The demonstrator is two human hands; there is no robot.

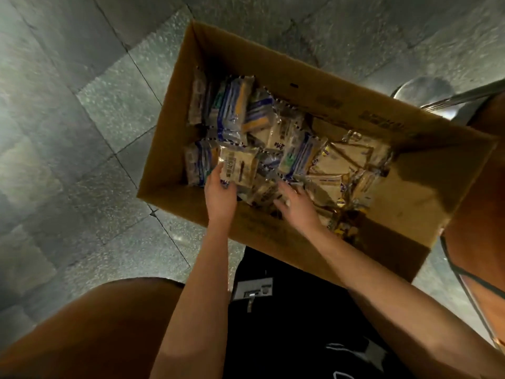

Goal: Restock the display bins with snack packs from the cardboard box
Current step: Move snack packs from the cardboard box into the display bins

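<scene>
An open cardboard box sits on the tiled floor in front of me, holding several clear snack packs with blue and tan print. Both my hands are inside the box at its near side. My left hand grips a tan snack pack, tilted up from the pile. My right hand lies on the packs beside it, fingers spread and reaching into the pile; whether it holds anything is hidden.
Grey stone floor tiles surround the box. A round metal base with a bar stands at the upper right. An orange-brown surface rises on the right edge. My knee fills the lower left.
</scene>
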